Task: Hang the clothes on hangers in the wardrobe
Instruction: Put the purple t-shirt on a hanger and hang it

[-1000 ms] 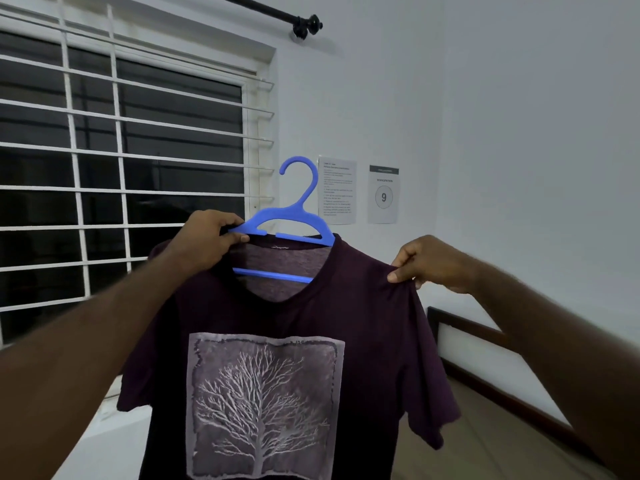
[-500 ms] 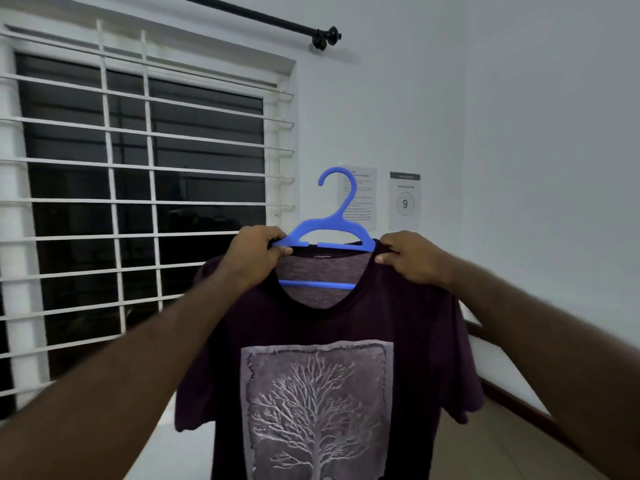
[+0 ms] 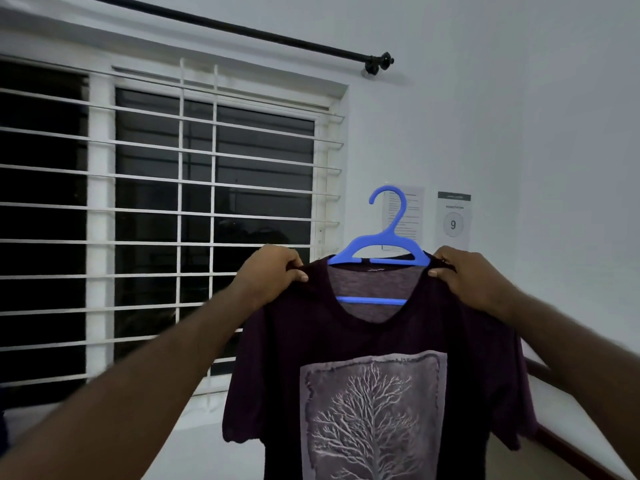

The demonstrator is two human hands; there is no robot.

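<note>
One big barred window [image 3: 180, 209] fills the left of the view, with plain wall to the right of it. No wardrobe in view.

Shirt [image 3: 467, 358]: dark purple tee with a tree print, held up at chest height in front of the wall. The body hangs free and the hem is out of frame.

Hanger [image 3: 391, 233]: blue plastic, inside the neck opening. Its hook stands up clear above the collar and its lower bar shows through the neckline. The arm ends are hidden under the fabric.

Left hand [image 3: 268, 275]: curled round the shoulder seam on its side, thumb [image 3: 301, 277] pinching the cloth. Can't tell whether it also has the hanger arm underneath.

Right hand [image 3: 467, 277]: same on the other shoulder, thumb [image 3: 433, 271] pressed on the fabric beside the collar.

My read is that the step in hand is seating the shoulders on the hanger. To do it well:
- pull both shoulder seams outward evenly so each sits over an arm end
- centre the collar on the hook
- don't stretch the neckline
- check nothing is bunched before shifting the grip to the hook

Risk: one side slips off if it's released unevenly.
</note>
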